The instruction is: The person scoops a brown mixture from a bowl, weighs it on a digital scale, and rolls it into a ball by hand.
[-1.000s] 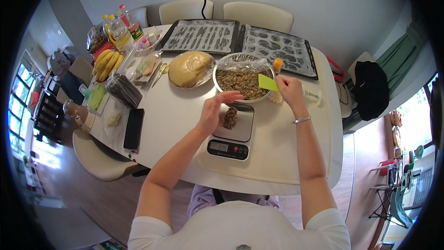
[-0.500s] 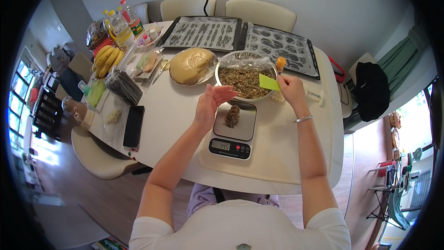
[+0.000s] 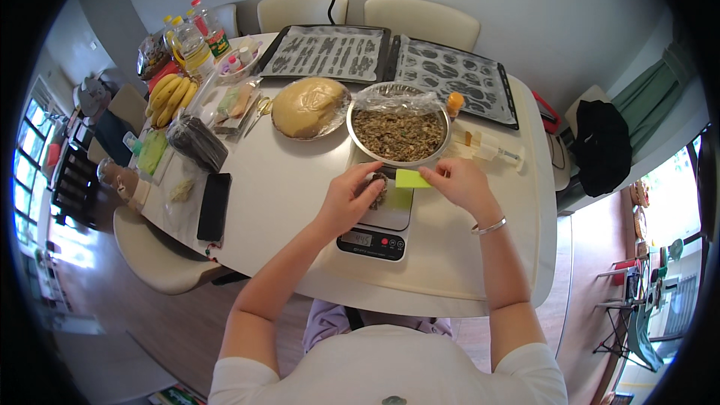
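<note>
Head view: green scraper [image 3: 409, 178] points lengthwise left — right hand [image 3: 463, 183] pinches it; left hand [image 3: 349, 198] curls at lump [image 3: 382, 193], grip unclear.

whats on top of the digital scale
A brown clump shows over the scale; the left hand covers part of it, so its full shape cannot be seen. The right hand holds a green scraper partly above the scale.

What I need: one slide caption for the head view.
Left hand at a brown lump on a digital scale, right hand holding a green scraper.
</note>
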`<state>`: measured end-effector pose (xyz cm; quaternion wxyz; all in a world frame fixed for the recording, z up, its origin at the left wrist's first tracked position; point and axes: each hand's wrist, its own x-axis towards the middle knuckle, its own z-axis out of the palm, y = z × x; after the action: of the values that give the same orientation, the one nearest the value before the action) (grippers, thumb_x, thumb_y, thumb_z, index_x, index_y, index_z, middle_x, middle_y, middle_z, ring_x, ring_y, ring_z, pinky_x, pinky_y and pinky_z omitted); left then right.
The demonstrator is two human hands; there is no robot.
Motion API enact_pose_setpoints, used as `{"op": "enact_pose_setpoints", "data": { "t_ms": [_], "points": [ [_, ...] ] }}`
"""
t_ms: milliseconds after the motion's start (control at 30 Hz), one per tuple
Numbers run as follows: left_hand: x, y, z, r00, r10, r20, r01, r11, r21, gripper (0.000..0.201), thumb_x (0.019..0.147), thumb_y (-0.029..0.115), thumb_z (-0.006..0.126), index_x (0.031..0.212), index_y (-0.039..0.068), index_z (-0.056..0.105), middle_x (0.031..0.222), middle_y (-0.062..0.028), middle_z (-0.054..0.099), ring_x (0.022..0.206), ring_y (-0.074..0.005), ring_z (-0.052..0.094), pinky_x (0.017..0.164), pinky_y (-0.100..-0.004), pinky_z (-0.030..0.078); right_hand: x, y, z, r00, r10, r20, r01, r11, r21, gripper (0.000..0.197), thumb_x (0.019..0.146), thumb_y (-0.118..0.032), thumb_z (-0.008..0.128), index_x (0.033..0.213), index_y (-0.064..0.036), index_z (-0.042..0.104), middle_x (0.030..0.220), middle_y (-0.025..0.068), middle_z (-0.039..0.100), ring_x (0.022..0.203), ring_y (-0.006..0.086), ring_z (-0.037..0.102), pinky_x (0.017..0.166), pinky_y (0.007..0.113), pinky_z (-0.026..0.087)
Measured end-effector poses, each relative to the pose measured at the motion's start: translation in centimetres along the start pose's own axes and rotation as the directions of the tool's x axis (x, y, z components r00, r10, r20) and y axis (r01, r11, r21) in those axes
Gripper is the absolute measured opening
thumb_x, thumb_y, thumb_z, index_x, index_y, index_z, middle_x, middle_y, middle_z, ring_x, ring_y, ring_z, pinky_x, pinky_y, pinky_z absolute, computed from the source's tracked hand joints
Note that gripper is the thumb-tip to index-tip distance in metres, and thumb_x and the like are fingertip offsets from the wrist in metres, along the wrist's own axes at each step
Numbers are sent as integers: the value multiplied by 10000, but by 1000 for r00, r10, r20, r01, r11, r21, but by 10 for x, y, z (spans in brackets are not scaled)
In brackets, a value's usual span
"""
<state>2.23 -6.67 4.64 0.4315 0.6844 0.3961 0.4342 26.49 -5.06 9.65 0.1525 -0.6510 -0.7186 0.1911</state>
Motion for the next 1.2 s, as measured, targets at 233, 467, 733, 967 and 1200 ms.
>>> {"op": "enact_pose_setpoints", "data": {
  "t_ms": [233, 467, 733, 967, 1200],
  "points": [
    [-16, -7, 25, 981, 181, -68, -146, 926, 348, 492, 928, 80, 591, 1379, -30, 427, 1283, -210, 548, 1077, -302, 601, 911, -323, 472, 2, -2, 18, 998, 21, 52, -23, 999, 32, 481, 856, -485, 594, 613, -74, 656, 577, 83, 613, 582, 255, 615, 530, 389, 455],
    [-16, -13, 25, 984, 167, -57, -136, 925, 355, 448, 940, 47, 531, 1370, -29, 430, 1325, -225, 515, 1159, -390, 539, 946, -394, 464, 6, -8, 18, 997, 26, 66, -27, 999, 19, 466, 852, -482, 594, 607, -93, 668, 566, 79, 610, 581, 262, 620, 530, 395, 458],
    [-14, -14, 28, 969, 232, -89, -179, 900, 398, 419, 909, -18, 555, 1325, -5, 501, 1246, -203, 580, 1061, -363, 609, 881, -360, 501, 1, -17, 19, 1000, -22, -17, 21, 999, -32, 413, 821, -429, 612, 597, -87, 674, 542, 85, 599, 567, 277, 621, 515, 400, 466],
    [-14, -15, 27, 963, 259, -79, -202, 883, 424, 411, 899, -18, 570, 1307, -9, 519, 1228, -200, 593, 1042, -358, 619, 872, -360, 506, 4, -28, 14, 995, -71, -65, 61, 988, -141, 387, 795, -398, 623, 604, -66, 684, 568, 131, 613, 574, 298, 639, 517, 414, 486],
    [-13, -16, 27, 973, 211, -99, -161, 915, 371, 443, 886, 11, 609, 1318, -11, 511, 1248, -200, 587, 1052, -340, 622, 876, -354, 507, 12, -21, 31, 988, -85, -129, 75, 994, -75, 401, 806, -406, 619, 600, -68, 681, 566, 129, 613, 566, 304, 635, 517, 417, 481]
  ]
}}
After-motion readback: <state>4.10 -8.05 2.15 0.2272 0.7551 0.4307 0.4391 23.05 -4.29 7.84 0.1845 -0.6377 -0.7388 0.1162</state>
